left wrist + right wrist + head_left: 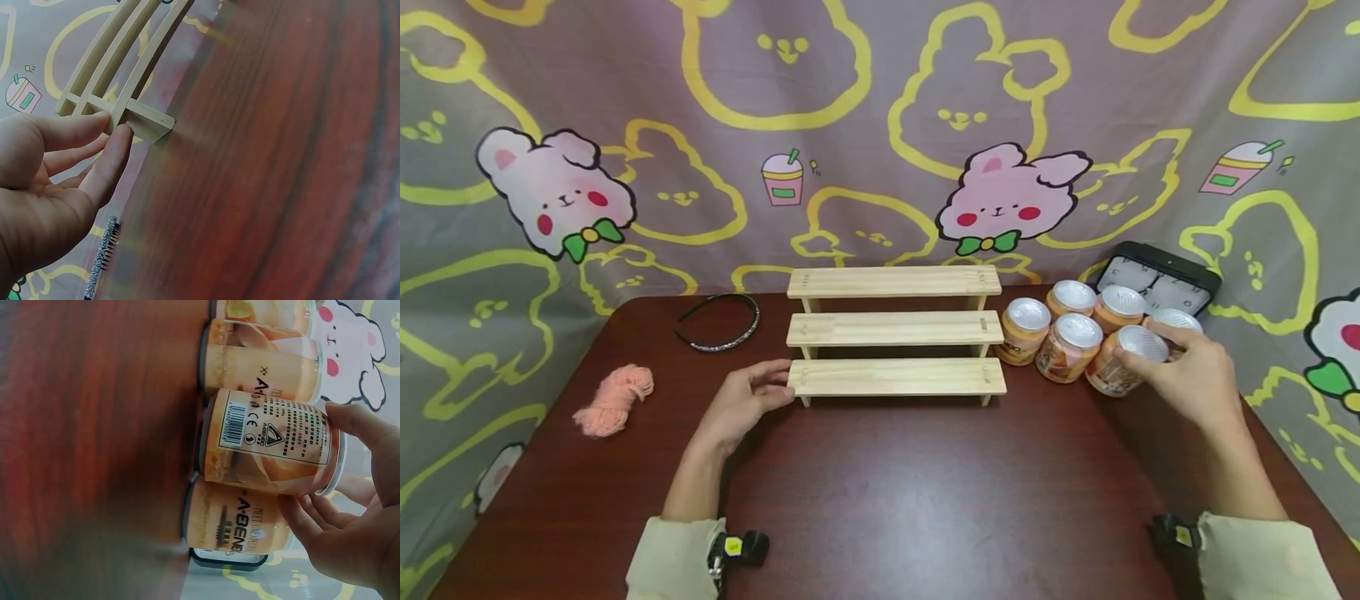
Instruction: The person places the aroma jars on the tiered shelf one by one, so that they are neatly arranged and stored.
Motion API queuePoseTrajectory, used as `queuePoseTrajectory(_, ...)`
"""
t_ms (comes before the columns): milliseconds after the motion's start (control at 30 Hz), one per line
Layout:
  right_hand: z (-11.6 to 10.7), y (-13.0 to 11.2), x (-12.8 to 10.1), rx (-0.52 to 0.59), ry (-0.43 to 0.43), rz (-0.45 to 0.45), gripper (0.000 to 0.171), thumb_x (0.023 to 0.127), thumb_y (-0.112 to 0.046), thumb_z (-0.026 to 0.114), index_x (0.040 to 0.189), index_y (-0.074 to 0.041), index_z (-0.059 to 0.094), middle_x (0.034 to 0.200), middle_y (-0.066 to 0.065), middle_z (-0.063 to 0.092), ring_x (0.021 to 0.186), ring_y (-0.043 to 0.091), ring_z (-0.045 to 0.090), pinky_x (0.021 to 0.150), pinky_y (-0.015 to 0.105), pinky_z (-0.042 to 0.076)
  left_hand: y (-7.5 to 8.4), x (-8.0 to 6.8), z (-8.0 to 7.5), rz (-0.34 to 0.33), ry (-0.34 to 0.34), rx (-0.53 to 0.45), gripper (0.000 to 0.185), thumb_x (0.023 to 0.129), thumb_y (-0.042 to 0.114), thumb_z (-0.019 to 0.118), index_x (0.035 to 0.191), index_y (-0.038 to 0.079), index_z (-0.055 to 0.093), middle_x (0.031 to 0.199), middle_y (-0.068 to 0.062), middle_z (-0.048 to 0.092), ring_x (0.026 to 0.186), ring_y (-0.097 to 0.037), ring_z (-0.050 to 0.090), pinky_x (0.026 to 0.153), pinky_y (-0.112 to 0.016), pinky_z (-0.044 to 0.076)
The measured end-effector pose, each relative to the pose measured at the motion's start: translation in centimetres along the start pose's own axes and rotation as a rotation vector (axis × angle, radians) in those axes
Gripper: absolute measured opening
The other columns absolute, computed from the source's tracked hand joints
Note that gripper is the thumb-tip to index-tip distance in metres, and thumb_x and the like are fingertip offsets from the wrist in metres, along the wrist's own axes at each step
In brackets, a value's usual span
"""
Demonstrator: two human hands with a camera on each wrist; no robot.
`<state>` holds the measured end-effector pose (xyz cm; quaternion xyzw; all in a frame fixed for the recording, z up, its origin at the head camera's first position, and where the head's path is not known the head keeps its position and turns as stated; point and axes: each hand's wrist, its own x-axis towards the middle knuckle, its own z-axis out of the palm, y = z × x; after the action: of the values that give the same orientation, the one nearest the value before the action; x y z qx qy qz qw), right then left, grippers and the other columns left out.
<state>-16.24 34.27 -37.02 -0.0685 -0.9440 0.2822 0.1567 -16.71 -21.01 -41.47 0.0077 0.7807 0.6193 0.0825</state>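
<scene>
The left hand (741, 404) rested open, fingertips touching the end of the wooden step shelf (895, 377) on the desk (925, 492). The right hand (1187, 375) curled round one orange can (272, 444), nearest in the cluster of cans (1071, 333) just right of the shelf. A firm side grip, lifting straight up, would likely spare the touching neighbours.

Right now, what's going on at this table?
A person sits at a dark wooden table. Their left hand touches the left end of a three-step wooden riser, fingers straight. Their right hand has a grip on one orange can in a cluster of six beside the riser. The steps hold nothing yet. A headband and pink yarn lie to the left.
</scene>
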Motion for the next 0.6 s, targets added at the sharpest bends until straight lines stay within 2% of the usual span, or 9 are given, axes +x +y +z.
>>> queuePoseTrajectory(133, -0.3, -0.3, 0.1, -0.005, -0.021, 0.012, 0.073, 0.086, -0.041, 0.080, 0.135, 0.009, 0.059, 0.127, 0.040, 0.052, 0.106, 0.049, 0.053, 0.066, 0.039, 0.042, 0.0, 0.0, 0.0, -0.002, 0.003, -0.002, 0.053, 0.093, -0.004, 0.068, 0.143, -0.011, 0.049, 0.129, -0.030, 0.058, 0.094, -0.009, 0.064, 0.081, -0.016, 0.054)
queuePoseTrajectory(233, -0.5, -0.5, 0.1, -0.005, -0.006, 0.008, 0.071, 0.086, -0.039, 0.079, 0.133, 0.010, 0.059, 0.127, 0.039, 0.051, 0.108, 0.050, 0.050, 0.067, 0.044, 0.040, 0.0, 0.1, 0.1, -0.003, 0.002, 0.001, 0.054, 0.093, -0.004, 0.068, 0.142, -0.011, 0.049, 0.129, -0.029, 0.058, 0.095, -0.010, 0.065, 0.082, -0.017, 0.053)
queuePoseTrajectory(467, -1.4, -1.4, -0.1, 0.011, 0.006, 0.014, 0.064, 0.085, -0.038, 0.079, 0.128, 0.006, 0.063, 0.125, 0.035, 0.054, 0.103, 0.045, 0.050, 0.064, 0.035, 0.038, -0.2, 0.2, -0.2, -0.012, -0.001, 0.004, 0.054, 0.093, -0.005, 0.068, 0.143, -0.011, 0.049, 0.128, -0.029, 0.058, 0.095, -0.010, 0.065, 0.083, -0.017, 0.054)
queuePoseTrajectory(600, -2.3, -1.8, 0.0, 0.009, -0.016, -0.001, 0.061, 0.084, -0.039, 0.080, 0.124, 0.004, 0.065, 0.116, 0.032, 0.060, 0.096, 0.037, 0.051, 0.058, 0.028, 0.039, -0.1, 0.2, -0.1, -0.010, -0.004, -0.002, 0.054, 0.092, -0.006, 0.068, 0.143, -0.011, 0.049, 0.129, -0.029, 0.057, 0.096, -0.011, 0.065, 0.084, -0.017, 0.054)
